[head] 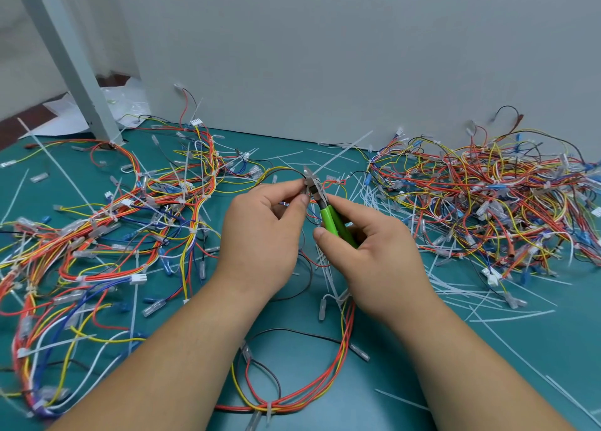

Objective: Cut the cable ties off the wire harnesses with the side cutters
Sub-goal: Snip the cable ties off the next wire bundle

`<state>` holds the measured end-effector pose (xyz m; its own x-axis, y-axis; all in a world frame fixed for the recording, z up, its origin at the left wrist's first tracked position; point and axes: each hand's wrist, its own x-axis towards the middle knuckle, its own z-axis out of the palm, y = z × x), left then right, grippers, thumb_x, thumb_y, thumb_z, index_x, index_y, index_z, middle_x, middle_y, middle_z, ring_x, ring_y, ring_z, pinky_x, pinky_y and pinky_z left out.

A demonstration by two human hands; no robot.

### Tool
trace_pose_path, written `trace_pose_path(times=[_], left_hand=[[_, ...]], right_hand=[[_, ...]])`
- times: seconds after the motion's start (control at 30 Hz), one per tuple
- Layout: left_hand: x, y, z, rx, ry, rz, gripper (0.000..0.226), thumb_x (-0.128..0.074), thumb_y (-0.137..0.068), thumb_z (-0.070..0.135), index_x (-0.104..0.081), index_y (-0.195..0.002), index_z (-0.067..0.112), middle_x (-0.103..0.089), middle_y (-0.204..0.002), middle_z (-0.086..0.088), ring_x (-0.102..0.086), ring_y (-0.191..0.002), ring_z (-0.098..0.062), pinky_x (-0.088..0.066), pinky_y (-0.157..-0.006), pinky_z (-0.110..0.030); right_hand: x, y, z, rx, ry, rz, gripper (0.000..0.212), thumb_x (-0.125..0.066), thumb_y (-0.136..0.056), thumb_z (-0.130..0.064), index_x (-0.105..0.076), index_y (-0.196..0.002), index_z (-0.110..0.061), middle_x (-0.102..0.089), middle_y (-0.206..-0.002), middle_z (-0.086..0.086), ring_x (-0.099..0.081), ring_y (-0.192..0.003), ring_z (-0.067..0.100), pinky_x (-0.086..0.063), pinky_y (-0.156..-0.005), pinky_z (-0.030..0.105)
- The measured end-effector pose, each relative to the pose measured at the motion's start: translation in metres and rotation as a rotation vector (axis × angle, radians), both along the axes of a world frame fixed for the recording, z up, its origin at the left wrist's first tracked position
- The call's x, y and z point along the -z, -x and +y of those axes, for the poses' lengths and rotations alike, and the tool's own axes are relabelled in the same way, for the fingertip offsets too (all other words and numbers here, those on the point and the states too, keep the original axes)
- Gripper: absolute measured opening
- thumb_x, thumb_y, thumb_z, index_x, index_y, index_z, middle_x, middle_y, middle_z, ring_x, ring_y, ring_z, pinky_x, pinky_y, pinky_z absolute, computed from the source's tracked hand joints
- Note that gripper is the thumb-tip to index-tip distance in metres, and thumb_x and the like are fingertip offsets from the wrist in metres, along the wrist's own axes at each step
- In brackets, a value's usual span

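Loose cable ties (374, 200) between tangled wire heaps (487, 200)

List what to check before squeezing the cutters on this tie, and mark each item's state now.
1. Green-handled side cutters gripped by the right hand: ok.
2. Left hand pinches the multicoloured wire harness beside the cutter head: ok.
3. What the blades bite: cannot tell; fingers hide it.
4. Left fingertips clear of the blades: cannot tell; they sit very close.
5. White plastic cable tie on the near orange-red loop: not ok, uncut.
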<state>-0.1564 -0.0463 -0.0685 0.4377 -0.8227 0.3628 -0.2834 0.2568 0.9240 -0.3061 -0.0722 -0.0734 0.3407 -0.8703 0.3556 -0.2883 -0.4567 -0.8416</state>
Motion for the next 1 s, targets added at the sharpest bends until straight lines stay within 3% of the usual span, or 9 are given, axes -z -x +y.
trace_pose_path(times=[0.13,0.23,0.33,0.4,0.53,0.63,0.83,0.9,1.0], left_hand=[[-0.001,0.0,0.0,0.003,-0.002,0.001,0.036,-0.07,-0.095,0.016,-0.069,-0.088,0.052,-0.074,-0.077,0.003,-0.051,-0.058,-0.004,-0.045,-0.054,-0.021],[-0.001,0.001,0.0,0.002,-0.01,-0.006,0.037,-0.07,-0.094,0.015,-0.069,-0.087,0.052,-0.072,-0.071,0.009,-0.048,-0.053,0.0,-0.042,-0.053,-0.014],[0.0,0.001,0.0,-0.014,-0.019,0.02,0.031,-0.071,-0.094,0.016,-0.07,-0.092,0.047,-0.075,-0.08,0.017,-0.059,-0.062,-0.004,-0.052,-0.061,-0.017],[0.002,0.0,-0.001,-0.033,-0.026,0.036,0.027,-0.072,-0.093,0.018,-0.071,-0.096,0.044,-0.076,-0.086,0.012,-0.067,-0.07,-0.013,-0.057,-0.07,-0.026],[0.003,0.001,0.0,-0.03,-0.031,0.03,0.027,-0.072,-0.093,0.019,-0.07,-0.093,0.046,-0.076,-0.085,0.006,-0.063,-0.066,-0.01,-0.056,-0.07,-0.03],[0.001,0.003,0.0,-0.002,-0.048,0.044,0.025,-0.074,-0.092,0.018,-0.071,-0.093,0.043,-0.076,-0.088,0.01,-0.068,-0.075,-0.021,-0.056,-0.073,-0.03],[-0.001,0.004,0.002,0.072,-0.079,0.032,0.019,-0.075,-0.087,0.011,-0.075,-0.084,0.029,-0.075,-0.079,0.013,-0.068,-0.076,-0.024,-0.056,-0.067,-0.029],[-0.001,0.004,0.003,0.074,-0.086,0.049,0.019,-0.075,-0.086,0.009,-0.075,-0.085,0.027,-0.076,-0.08,0.012,-0.07,-0.076,-0.022,-0.058,-0.07,-0.029],[-0.003,0.005,0.005,0.121,-0.07,0.095,0.019,-0.076,-0.086,0.006,-0.076,-0.091,0.024,-0.078,-0.086,0.011,-0.075,-0.078,-0.015,-0.061,-0.075,-0.029]], right_hand=[[-0.002,0.0,0.001,-0.043,-0.019,-0.041,0.036,-0.076,-0.09,-0.015,-0.07,-0.109,-0.045,-0.054,-0.068,-0.014,-0.046,-0.058,0.003,-0.04,-0.057,0.013],[-0.002,0.0,0.0,-0.054,-0.005,-0.038,0.041,-0.076,-0.09,-0.015,-0.066,-0.1,-0.053,-0.055,-0.068,-0.015,-0.046,-0.058,0.002,-0.04,-0.057,0.013],[-0.001,-0.002,-0.001,-0.049,-0.043,-0.102,0.033,-0.075,-0.091,-0.014,-0.07,-0.106,-0.044,-0.058,-0.069,-0.017,-0.046,-0.058,0.001,-0.04,-0.058,0.012],[-0.003,-0.003,-0.003,-0.023,-0.112,-0.219,0.025,-0.076,-0.091,-0.014,-0.072,-0.107,-0.032,-0.061,-0.072,-0.017,-0.046,-0.056,0.002,-0.04,-0.056,0.013],[-0.009,0.002,-0.006,-0.03,-0.291,-0.453,0.031,-0.07,-0.08,-0.025,-0.07,-0.11,-0.022,-0.065,-0.079,-0.01,-0.054,-0.067,0.011,-0.045,-0.063,0.024],[-0.01,0.006,-0.004,-0.132,-0.337,-0.419,0.039,-0.071,-0.073,-0.028,-0.069,-0.112,-0.022,-0.068,-0.084,-0.001,-0.056,-0.068,0.012,-0.046,-0.065,0.024],[-0.007,0.0,0.004,-0.353,-0.311,-0.381,0.042,-0.063,-0.082,0.0,-0.065,-0.122,-0.012,-0.065,-0.091,-0.017,-0.063,-0.071,-0.001,-0.048,-0.069,0.011],[-0.007,0.001,0.003,-0.378,-0.314,-0.367,0.044,-0.061,-0.084,0.003,-0.064,-0.124,-0.013,-0.068,-0.084,-0.023,-0.064,-0.072,-0.003,-0.048,-0.07,0.009],[-0.008,0.003,0.001,-0.364,-0.345,-0.402,0.043,-0.065,-0.083,-0.003,-0.068,-0.124,-0.015,-0.071,-0.085,-0.017,-0.063,-0.074,0.0,-0.049,-0.07,0.012]])
